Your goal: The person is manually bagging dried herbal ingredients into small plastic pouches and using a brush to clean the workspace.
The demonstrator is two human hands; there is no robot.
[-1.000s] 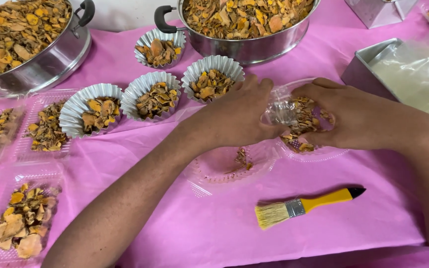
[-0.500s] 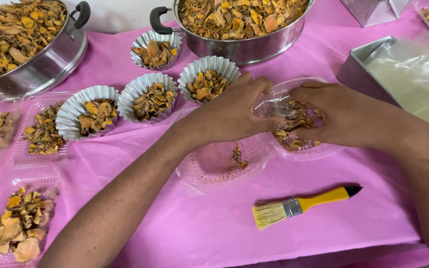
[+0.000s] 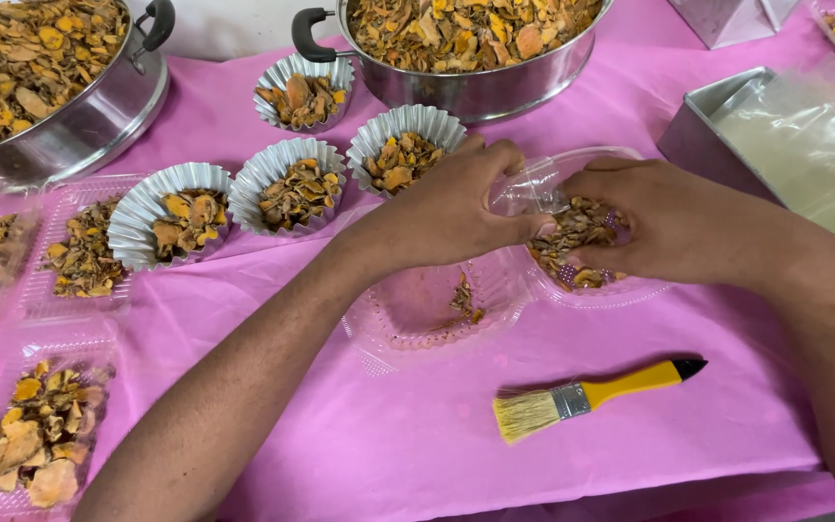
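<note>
A clear plastic clamshell container (image 3: 417, 319) lies open on the pink tablecloth (image 3: 417, 435). Its right half holds a heap of dried orange-brown slices (image 3: 572, 237); a few slices lie in the left half. My left hand (image 3: 446, 208) pinches the clear plastic rim at the middle of the container. My right hand (image 3: 674, 227) rests over the heap, its fingers curled into the slices.
Several fluted foil cups (image 3: 292, 184) filled with the same slices stand behind the container. Two large steel pots (image 3: 475, 82) of slices sit at the back. Filled clear trays (image 3: 41, 435) line the left edge. A yellow-handled brush (image 3: 587, 394) lies near the front. A metal tray (image 3: 785, 145) with plastic stands at right.
Both hands stay at the container. My right hand has pressed further into the heap of slices, and my left hand has shifted slightly along the rim.
</note>
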